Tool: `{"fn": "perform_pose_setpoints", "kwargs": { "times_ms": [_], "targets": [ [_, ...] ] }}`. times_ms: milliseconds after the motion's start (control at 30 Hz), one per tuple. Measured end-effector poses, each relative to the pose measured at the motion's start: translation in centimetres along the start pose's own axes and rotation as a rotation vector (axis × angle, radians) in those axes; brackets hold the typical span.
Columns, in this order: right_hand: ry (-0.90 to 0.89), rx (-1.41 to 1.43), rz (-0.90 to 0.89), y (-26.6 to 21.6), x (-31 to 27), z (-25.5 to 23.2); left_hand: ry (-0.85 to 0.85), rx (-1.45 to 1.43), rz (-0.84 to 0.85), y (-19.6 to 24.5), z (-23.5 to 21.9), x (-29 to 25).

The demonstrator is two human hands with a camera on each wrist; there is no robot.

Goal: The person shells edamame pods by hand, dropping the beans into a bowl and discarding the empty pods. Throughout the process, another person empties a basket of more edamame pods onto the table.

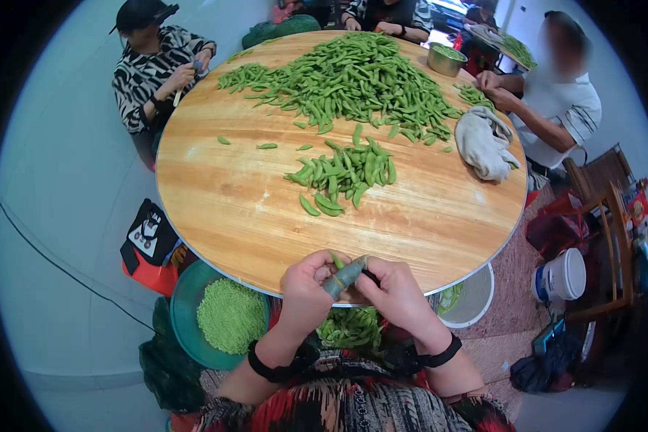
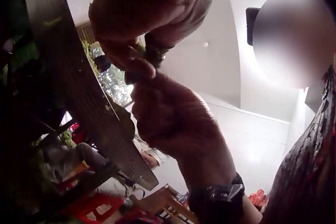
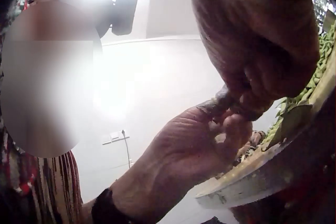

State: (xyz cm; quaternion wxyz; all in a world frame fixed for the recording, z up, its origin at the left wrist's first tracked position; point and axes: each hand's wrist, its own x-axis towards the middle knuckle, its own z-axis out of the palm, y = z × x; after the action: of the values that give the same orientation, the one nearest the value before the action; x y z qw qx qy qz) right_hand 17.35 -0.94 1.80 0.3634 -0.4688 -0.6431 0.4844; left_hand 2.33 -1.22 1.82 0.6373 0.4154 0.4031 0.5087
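Note:
Above the near edge of the round wooden table (image 1: 216,209), my two hands meet. My left hand (image 1: 306,291) pinches a green soybean pod (image 1: 337,261), whose tip shows beside the fingers. A grey-green wrap (image 1: 345,279) covers the left thumb. My right hand (image 1: 398,291) curls its fingers and thumb in at the same spot, against the wrapped thumb and the pod's hidden end. In the right wrist view the left hand (image 3: 184,142) and right hand (image 3: 257,40) press together, hiding most of the pod. A small pile of pods (image 1: 349,169) lies farther in.
A large heap of pods (image 1: 360,79) covers the table's far side, near a grey cloth (image 1: 486,144) and a metal pot (image 1: 445,60). Below the edge stand a green basin (image 1: 183,317) of shelled beans (image 1: 230,313) and a white tub (image 1: 482,295). Other people sit around the table.

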Motion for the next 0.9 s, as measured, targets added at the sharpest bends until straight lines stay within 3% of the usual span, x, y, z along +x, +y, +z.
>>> {"fn": "perform_pose_setpoints", "kwargs": {
  "times_ms": [67,133,167,300,333,400,433,500,533,633,667,733,767,800,833,867,900],
  "targets": [
    [0.037,0.029,0.024,-0.1,0.2,-0.3,-0.006,0.009,-0.032,0.3,-0.1,0.1],
    [-0.022,0.242,0.193,0.1,0.6,-0.8,-0.023,0.018,-0.063,0.0,-0.8,0.1],
    [0.013,-0.009,0.045,0.7,0.8,-0.6,-0.055,-0.126,-0.061,-0.7,-1.5,0.3],
    [-0.175,-0.374,-0.069,-2.3,3.5,-2.3,-0.061,-0.512,-0.052,-1.6,-3.4,0.3],
    [-0.184,-0.382,-0.07,-2.5,4.9,-2.5,-0.056,-0.521,-0.046,-1.8,-3.8,0.3],
    [0.054,-0.668,-0.317,-2.0,8.1,-2.0,-0.014,-0.449,0.018,-2.2,-4.6,0.2],
    [0.05,-0.674,-0.321,-1.2,9.4,-1.7,-0.013,-0.455,0.024,-1.6,-4.3,0.0],
    [0.012,-1.046,-0.28,0.3,11.5,-1.2,-0.215,-0.136,-0.147,0.2,-3.1,-0.7],
    [0.008,-1.055,-0.283,-0.1,11.5,-1.3,-0.214,-0.145,-0.14,0.7,-2.7,-1.1],
    [-0.004,-1.026,-0.28,-0.7,10.6,-1.7,-0.319,0.381,-0.172,1.9,-2.4,-1.6],
    [0.029,-0.979,-0.271,-0.5,10.3,-2.2,-0.319,0.371,-0.169,1.5,-2.5,-1.4],
    [0.06,-0.941,-0.259,-0.5,9.4,-3.3,-0.088,0.591,0.146,0.4,-2.4,-0.7],
    [-0.026,-0.704,-0.068,-1.0,8.7,-4.0,-0.087,0.581,0.144,0.5,-1.9,-0.5],
    [-0.107,-0.462,0.119,-1.5,7.9,-4.3,0.033,0.653,0.273,1.0,-1.1,-0.2],
    [-0.109,-0.466,0.122,-2.1,6.9,-4.1,0.156,0.726,0.403,1.3,-0.8,0.1],
    [-0.171,-0.256,0.183,-2.6,5.7,-4.0,0.158,0.721,0.4,0.9,-1.0,0.6],
    [-0.23,-0.044,0.242,-2.9,4.9,-3.9,0.131,0.779,0.553,0.2,-1.3,1.2]
  ]
}}
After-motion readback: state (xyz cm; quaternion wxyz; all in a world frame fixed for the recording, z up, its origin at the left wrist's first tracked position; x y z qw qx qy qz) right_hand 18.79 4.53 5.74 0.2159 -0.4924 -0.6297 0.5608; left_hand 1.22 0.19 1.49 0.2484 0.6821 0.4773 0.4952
